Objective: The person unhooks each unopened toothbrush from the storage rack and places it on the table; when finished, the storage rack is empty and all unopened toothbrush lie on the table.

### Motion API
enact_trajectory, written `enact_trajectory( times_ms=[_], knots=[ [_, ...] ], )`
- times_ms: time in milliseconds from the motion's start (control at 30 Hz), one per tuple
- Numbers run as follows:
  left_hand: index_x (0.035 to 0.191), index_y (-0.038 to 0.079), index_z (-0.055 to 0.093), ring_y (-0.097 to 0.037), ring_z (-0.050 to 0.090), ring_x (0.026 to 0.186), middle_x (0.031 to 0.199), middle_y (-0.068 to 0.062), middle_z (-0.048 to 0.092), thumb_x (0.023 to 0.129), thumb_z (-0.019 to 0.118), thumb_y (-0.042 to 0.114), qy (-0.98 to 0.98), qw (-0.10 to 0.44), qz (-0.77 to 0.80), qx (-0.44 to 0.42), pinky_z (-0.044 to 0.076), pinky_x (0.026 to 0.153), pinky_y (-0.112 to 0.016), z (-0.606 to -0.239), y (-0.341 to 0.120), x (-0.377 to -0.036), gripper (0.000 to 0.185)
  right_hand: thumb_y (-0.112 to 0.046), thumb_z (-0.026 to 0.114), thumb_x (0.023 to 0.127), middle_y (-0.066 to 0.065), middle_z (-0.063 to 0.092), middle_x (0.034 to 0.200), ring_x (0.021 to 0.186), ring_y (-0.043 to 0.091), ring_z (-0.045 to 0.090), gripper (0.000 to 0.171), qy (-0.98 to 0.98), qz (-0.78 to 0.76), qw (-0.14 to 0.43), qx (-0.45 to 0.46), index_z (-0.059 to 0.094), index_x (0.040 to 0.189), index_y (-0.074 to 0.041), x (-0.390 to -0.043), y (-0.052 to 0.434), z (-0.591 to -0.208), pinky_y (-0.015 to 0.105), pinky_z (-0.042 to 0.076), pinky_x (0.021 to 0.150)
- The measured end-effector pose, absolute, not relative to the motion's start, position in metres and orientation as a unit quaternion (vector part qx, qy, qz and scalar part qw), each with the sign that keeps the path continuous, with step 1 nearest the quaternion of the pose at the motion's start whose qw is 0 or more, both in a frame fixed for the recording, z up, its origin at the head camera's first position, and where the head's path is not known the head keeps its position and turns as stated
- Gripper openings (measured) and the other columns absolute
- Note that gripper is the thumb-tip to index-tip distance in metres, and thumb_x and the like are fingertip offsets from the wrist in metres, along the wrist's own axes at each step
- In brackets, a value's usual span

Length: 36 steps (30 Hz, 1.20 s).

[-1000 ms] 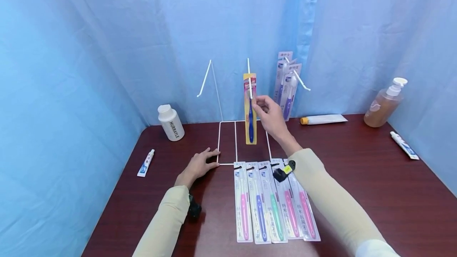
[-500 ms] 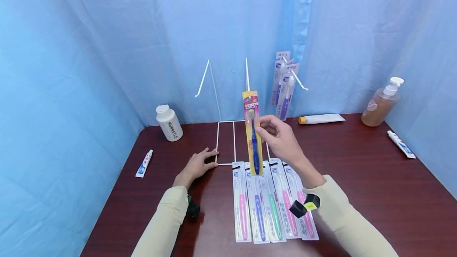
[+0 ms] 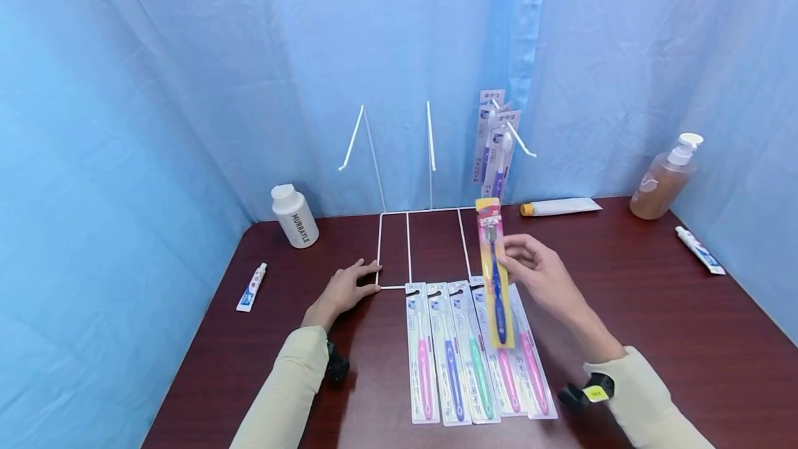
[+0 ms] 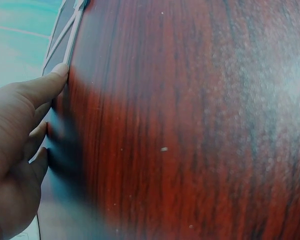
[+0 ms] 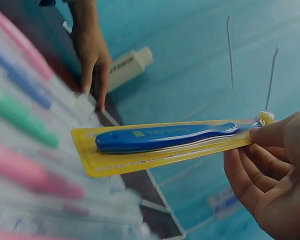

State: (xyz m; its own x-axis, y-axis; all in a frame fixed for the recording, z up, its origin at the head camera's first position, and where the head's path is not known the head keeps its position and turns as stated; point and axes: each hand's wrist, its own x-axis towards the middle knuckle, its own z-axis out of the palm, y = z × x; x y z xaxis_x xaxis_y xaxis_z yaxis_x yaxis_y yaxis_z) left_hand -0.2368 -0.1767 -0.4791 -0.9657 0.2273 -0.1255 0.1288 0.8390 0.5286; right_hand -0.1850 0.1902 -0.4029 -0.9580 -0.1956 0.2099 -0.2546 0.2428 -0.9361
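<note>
My right hand point(image 3: 544, 274) pinches the edge of a packaged toothbrush point(image 3: 487, 276) with a yellow and red card and a dark blue handle. It hangs upright, overlapping the row of packaged toothbrushes point(image 3: 454, 366) in the head view; the right wrist view shows its blue handle point(image 5: 165, 139) close up. My left hand point(image 3: 341, 291) rests with extended fingers at the front left corner of a white wire rack point(image 3: 409, 255). In the left wrist view, its thumb point(image 4: 57, 72) touches the wire. The rack's middle hook point(image 3: 431, 137) and left hook point(image 3: 352, 137) carry nothing.
Packaged purple toothbrushes point(image 3: 501, 151) hang on the right hook point(image 3: 522, 141). A white bottle point(image 3: 296, 219) and small toothpaste tube point(image 3: 252, 287) stand and lie left. Right are an orange-capped tube point(image 3: 564, 207), a pump bottle point(image 3: 661, 186) and another small tube point(image 3: 700, 250).
My right hand has drawn the yellow-carded toothbrush off the middle hook, then brought it toward me and to the right. The left hand stays at the rack's corner.
</note>
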Motion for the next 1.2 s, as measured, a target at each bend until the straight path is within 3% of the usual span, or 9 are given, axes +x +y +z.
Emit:
enact_trajectory(
  times_ms=[433, 767, 900, 1200],
  knots=[
    [0.140, 0.029, 0.051, -0.037, 0.031, 0.141, 0.155, -0.012, 0.032, 0.091, 0.065, 0.034, 0.955, 0.090, 0.269, 0.090, 0.030, 0.110, -0.056, -0.479, -0.177, -0.235, 0.052, -0.030, 0.063, 0.093, 0.017, 0.065, 0.106, 0.087, 0.022, 0.066, 0.048, -0.814, 0.565, -0.119, 0.055, 0.047, 0.132, -0.006, -0.158, 0.266, -0.446, 0.033, 0.058, 0.074],
    [0.140, 0.026, 0.051, -0.037, 0.031, 0.141, 0.154, -0.014, 0.032, 0.091, 0.065, 0.032, 0.953, 0.092, 0.275, 0.094, 0.030, 0.110, -0.056, -0.477, -0.176, -0.234, 0.051, -0.018, 0.061, 0.093, 0.020, 0.062, 0.109, 0.090, 0.021, 0.065, 0.053, -0.799, 0.566, -0.199, 0.038, 0.039, 0.135, 0.006, -0.158, 0.284, -0.466, 0.034, 0.058, 0.076],
    [0.140, 0.027, 0.051, -0.036, 0.030, 0.142, 0.155, -0.013, 0.032, 0.091, 0.065, 0.033, 0.953, 0.094, 0.274, 0.091, 0.030, 0.111, -0.055, -0.477, -0.176, -0.234, 0.051, -0.017, 0.061, 0.093, 0.018, 0.062, 0.106, 0.089, 0.022, 0.065, 0.054, -0.799, 0.562, -0.210, 0.035, 0.039, 0.136, 0.008, -0.160, 0.283, -0.470, 0.034, 0.058, 0.075],
    [0.140, 0.028, 0.051, -0.035, 0.030, 0.142, 0.155, -0.012, 0.031, 0.091, 0.065, 0.033, 0.954, 0.095, 0.271, 0.084, 0.029, 0.111, -0.055, -0.477, -0.175, -0.236, 0.052, -0.013, 0.063, 0.092, 0.013, 0.063, 0.095, 0.084, 0.020, 0.064, 0.048, -0.854, 0.489, -0.174, 0.035, 0.047, 0.131, 0.009, -0.161, 0.274, -0.469, 0.031, 0.058, 0.071]
  ],
)
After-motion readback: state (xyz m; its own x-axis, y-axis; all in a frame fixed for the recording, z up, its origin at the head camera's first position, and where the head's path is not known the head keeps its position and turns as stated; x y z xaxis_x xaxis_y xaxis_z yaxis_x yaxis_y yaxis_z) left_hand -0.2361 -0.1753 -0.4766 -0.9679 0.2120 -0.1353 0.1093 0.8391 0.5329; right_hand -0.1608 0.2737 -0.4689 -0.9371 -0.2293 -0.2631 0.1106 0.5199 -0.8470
